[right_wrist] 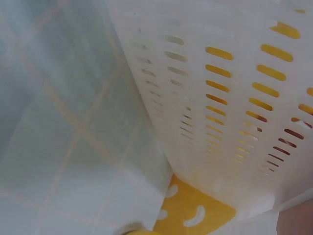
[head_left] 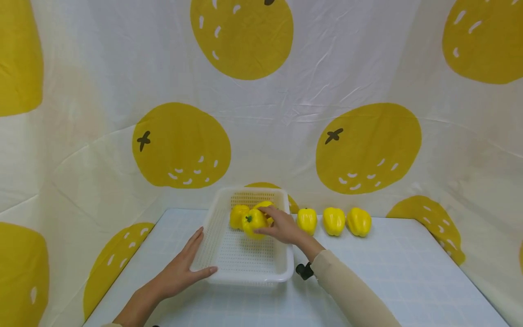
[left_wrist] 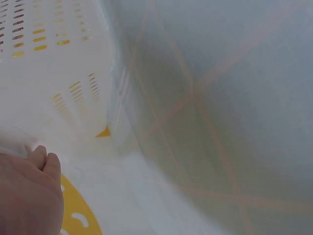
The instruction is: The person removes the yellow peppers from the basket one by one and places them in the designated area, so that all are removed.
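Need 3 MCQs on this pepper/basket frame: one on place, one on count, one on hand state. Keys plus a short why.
1. Where does the left hand rest?
A) on the white basket's near-left rim
B) on a pepper outside the basket
C) flat on the backdrop

2. How many yellow peppers stand on the table outside the basket?
A) one
B) three
C) five

3. What is the right hand doing?
A) hanging idle above the table
B) holding a yellow pepper inside the basket
C) lifting the basket

Key: 1 A, its straight fingers lie along the rim with the thumb at the front edge. 2 B, three peppers stand in a row to the right of the basket. 3 B, its fingers curl round the pepper over the basket floor.
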Action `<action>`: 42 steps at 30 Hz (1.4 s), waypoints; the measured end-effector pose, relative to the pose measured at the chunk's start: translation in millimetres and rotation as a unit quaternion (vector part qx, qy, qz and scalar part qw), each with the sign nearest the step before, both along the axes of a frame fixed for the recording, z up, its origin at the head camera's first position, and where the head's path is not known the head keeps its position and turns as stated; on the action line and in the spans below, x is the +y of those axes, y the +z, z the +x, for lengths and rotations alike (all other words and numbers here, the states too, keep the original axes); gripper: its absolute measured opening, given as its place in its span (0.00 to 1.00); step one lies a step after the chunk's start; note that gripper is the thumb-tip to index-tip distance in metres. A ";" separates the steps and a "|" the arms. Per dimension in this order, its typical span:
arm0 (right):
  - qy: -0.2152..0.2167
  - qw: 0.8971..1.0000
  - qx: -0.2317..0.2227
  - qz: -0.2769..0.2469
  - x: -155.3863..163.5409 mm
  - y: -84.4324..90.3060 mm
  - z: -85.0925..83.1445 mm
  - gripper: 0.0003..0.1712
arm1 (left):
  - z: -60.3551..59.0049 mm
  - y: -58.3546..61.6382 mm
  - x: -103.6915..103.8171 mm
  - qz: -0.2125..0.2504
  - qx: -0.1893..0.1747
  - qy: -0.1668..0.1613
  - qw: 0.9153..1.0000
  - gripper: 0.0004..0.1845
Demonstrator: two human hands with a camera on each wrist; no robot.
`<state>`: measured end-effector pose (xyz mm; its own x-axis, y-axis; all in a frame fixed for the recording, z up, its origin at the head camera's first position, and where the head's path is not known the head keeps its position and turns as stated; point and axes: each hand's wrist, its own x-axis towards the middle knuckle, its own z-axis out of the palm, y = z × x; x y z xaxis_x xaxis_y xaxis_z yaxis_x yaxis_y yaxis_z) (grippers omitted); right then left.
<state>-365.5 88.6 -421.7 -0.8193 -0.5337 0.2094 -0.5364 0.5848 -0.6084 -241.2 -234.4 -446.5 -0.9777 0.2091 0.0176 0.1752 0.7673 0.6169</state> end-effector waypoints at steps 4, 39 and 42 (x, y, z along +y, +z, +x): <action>0.001 0.997 -0.015 -0.070 1.0 0.0 -1.8 0.37 | 0.9 2.2 -0.3 0.001 0.003 -0.001 1.000 0.61; -0.104 0.956 -0.185 -0.202 61.7 45.7 32.7 0.34 | 1.5 2.3 1.8 0.002 -0.007 0.002 1.000 0.63; -0.106 0.955 -0.196 -0.198 70.5 45.5 36.3 0.33 | 1.7 2.8 2.7 0.000 -0.009 0.006 1.000 0.63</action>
<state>-329.1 159.1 -376.2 -0.9570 -0.2898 0.0153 -0.1172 0.3378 -0.9339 -239.6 -231.7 -443.7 -0.9803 0.1974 -0.0006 0.1545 0.7693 0.6199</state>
